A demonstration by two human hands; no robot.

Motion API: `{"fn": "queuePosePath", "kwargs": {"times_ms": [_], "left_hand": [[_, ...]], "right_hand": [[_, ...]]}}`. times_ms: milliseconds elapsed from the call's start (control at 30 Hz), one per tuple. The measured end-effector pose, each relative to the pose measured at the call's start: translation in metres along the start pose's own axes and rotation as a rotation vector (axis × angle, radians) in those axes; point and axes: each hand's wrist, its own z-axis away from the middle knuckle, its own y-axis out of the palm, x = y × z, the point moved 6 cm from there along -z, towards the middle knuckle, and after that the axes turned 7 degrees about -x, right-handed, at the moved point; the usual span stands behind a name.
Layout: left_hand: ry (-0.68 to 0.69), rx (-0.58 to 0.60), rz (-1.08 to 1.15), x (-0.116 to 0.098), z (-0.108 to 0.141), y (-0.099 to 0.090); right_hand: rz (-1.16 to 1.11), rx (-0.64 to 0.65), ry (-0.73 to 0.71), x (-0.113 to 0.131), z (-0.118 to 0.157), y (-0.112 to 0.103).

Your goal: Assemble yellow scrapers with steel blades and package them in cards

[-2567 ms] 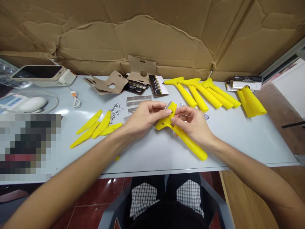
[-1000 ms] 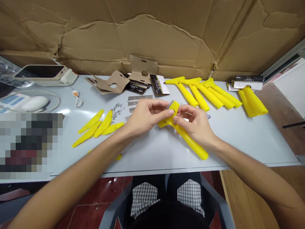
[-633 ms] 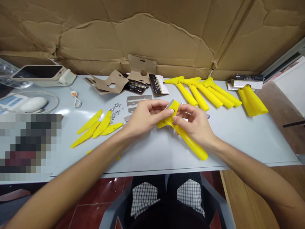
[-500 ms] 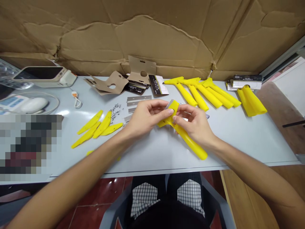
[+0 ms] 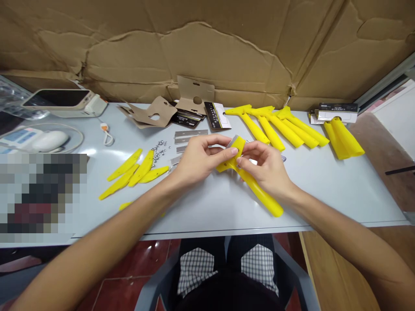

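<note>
Between both hands, over the table's middle, is a yellow scraper [image 5: 261, 195] with its handle slanting down to the right. A metal blade [image 5: 232, 141] shows along the upper left edge of its head. My left hand [image 5: 201, 159] is closed on the head, its thumb pressed on the yellow face near a hole. My right hand [image 5: 269, 167] pinches the scraper near the neck, with thumb and fingertips together. Left of the hands lie loose blades [image 5: 190, 133], a scatter of small screws [image 5: 158, 152] and several flat yellow plates [image 5: 125, 165].
Several yellow scraper handles [image 5: 288, 131] lie at the back right, with packaged ones [image 5: 345, 138] beyond. Brown card sleeves [image 5: 155, 113] and a black-and-white card [image 5: 218, 115] stand against the cardboard wall [image 5: 194, 52]. At left are a phone-like device [image 5: 61, 99] and a white mouse [image 5: 50, 141].
The whole view has shifted slightly. Both hands keep nearly the same grip on the scraper, and nothing on the table has visibly moved.
</note>
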Motion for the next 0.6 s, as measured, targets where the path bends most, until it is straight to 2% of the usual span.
{"fn": "queuePosePath", "kwargs": {"times_ms": [233,400,533,600], "left_hand": [[0.009,-0.058,-0.051,0.001,0.001,0.000],[0.098,-0.150,-0.065,0.001,-0.001,-0.007],[0.072,-0.120,-0.060,0.004,-0.004,-0.007],[0.028,-0.119,0.012,0.007,-0.005,-0.007]], "right_hand": [[0.000,-0.002,0.019,-0.001,-0.001,-0.001],[-0.100,-0.028,0.205,-0.009,0.001,0.001],[-0.250,-0.067,0.344,-0.015,0.001,0.004],[-0.299,-0.103,0.377,-0.017,-0.001,0.002]]}}
